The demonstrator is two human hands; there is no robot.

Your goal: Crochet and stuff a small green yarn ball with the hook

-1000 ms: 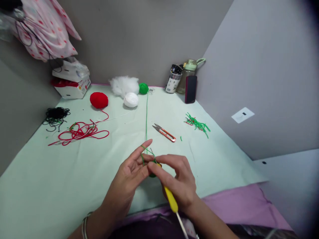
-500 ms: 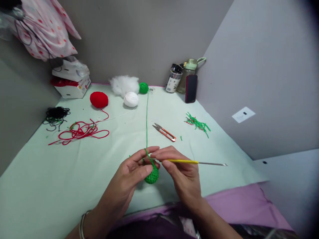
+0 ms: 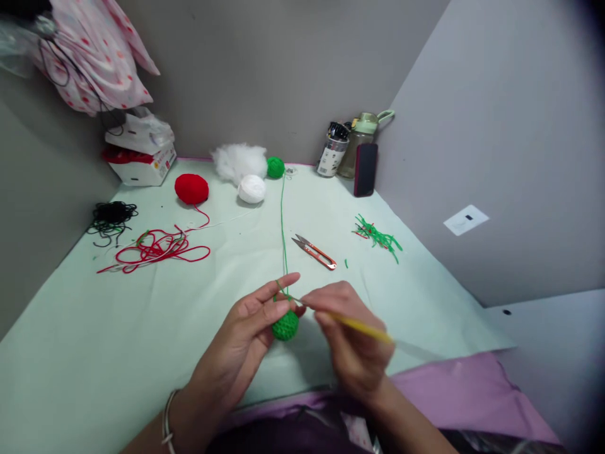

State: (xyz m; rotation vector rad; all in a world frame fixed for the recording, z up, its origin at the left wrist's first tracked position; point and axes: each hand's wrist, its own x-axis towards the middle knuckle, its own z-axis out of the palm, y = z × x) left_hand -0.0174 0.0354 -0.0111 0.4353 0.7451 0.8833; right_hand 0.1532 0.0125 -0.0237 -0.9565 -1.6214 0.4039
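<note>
My left hand (image 3: 255, 325) pinches a small round green crochet piece (image 3: 285, 326) between thumb and fingers, with green yarn looped over its raised index finger. In my right hand (image 3: 354, 334) is a crochet hook (image 3: 362, 326) with a yellow grip, held like a pencil. The hook's tip points left at the top of the piece, where a green strand runs to it. Its far end is smeared by motion. From the left hand the yarn stretches up the table to a green yarn ball (image 3: 275, 168) at the back.
Orange thread snips (image 3: 316, 252) lie beyond my hands, with green yarn scraps (image 3: 377, 236) to their right. Red yarn (image 3: 158, 249), a red ball (image 3: 191, 188), black yarn (image 3: 113, 214), a white ball (image 3: 251, 189) and white stuffing (image 3: 240, 162) are farther left. A phone (image 3: 365, 170) leans against a bottle (image 3: 352, 151).
My right hand has drawn slightly right and tilted the hook, its rear end now lower. A green strand is pulled toward the hook. The view has shifted a little.
</note>
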